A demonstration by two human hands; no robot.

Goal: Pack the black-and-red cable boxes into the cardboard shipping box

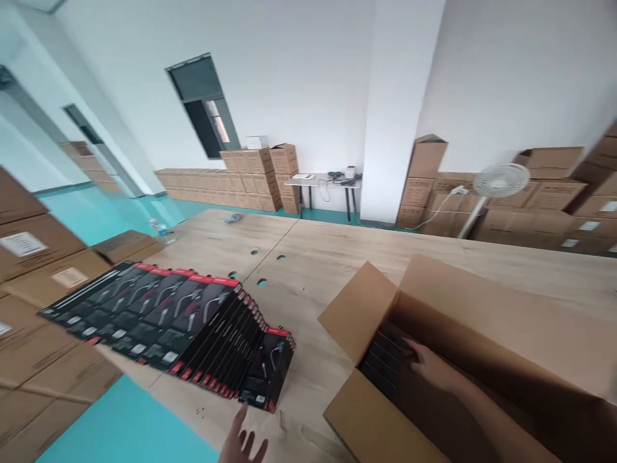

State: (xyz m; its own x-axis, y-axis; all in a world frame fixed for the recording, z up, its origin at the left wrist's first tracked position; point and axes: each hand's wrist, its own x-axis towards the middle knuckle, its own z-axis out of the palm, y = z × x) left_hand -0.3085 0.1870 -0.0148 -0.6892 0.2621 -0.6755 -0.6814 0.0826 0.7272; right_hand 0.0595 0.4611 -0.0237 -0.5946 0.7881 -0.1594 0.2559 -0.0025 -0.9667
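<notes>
The right hand [430, 368] is placed inside an open brown cardboard box [359, 315], with fingers together on flat black packages [380, 360]; clamping cannot be told. Left of this box, the left hand [243, 437] is held with fingers apart, near a leaning row of flat black-and-red boxes [193, 321].

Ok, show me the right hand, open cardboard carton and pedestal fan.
Right hand [430, 368], head view, back of hand.
Open cardboard carton [463, 289], head view, far flap.
Pedestal fan [500, 180], head view, front grille.
</notes>
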